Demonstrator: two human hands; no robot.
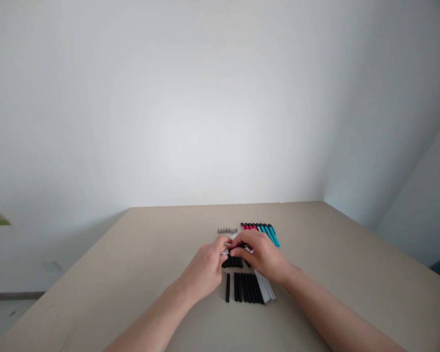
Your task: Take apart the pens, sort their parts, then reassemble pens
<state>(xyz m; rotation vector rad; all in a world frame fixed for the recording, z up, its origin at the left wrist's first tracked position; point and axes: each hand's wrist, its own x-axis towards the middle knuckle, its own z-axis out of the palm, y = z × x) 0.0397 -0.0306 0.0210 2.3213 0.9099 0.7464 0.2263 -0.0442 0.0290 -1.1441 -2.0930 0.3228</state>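
My left hand [206,268] and my right hand [263,253] meet over rows of pen parts on the table. The right thumb and fingers pinch a dark pen part [236,248], mostly covered by the fingers. Close against it, the left fingertips are also closed, with something whitish showing beside them; what they hold is too small to make out. Below the hands lie several black pen barrels [248,288] in a row, one separate black barrel [228,287] to their left, and thin white ink refills [267,289] to their right. More short black parts [232,262] lie partly hidden under the hands.
Small silvery cone tips [227,231] are lined up behind the hands. Pink parts [250,226] and teal pen parts [273,236] with black ends lie in a row behind my right hand. The beige table [168,225] meets a white wall at its far edge.
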